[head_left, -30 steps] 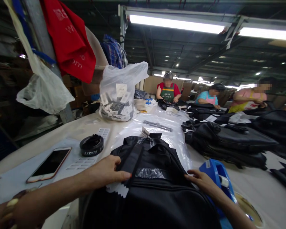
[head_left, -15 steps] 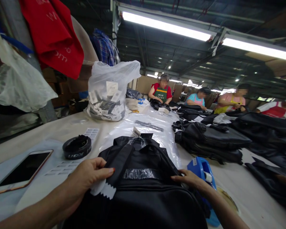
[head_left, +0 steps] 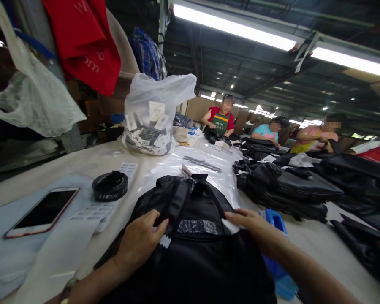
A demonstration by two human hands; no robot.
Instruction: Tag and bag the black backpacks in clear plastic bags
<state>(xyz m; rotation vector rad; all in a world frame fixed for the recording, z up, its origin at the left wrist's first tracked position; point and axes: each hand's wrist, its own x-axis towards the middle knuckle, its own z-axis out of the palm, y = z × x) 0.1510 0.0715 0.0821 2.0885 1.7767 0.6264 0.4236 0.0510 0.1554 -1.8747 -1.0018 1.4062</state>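
- Bag, black: flat on table at 6 o'clock, top end toward 12; kept close to the body, likely so both hands reach it.
- Left hand: open, palm down on the bag's 9 o'clock side, fingertips on a strap; no grasp, apparently pressing the fabric flat.
- White tag, zigzag edge: peeks out beside the left fingertips; mostly covered, pinned or merely touched, cannot tell.
- Right hand: open, flat on the 3 o'clock edge, mirroring the left; probably steadying.
- Clear film: between both hands, on a bag part; what lies under it is unreadable.
- Blue dispenser: 3 o'clock, half hidden behind the right wrist.
- Phone, face up at 9 o'clock, and black roll at 10 o'clock: apart from the bag, within reach.
- Sack of tags at 11 o'clock: print too small to read.
- More bags at 2 o'clock; co-workers beyond, hands too small to make out.
- Bag's near end cut off by the lower frame edge.
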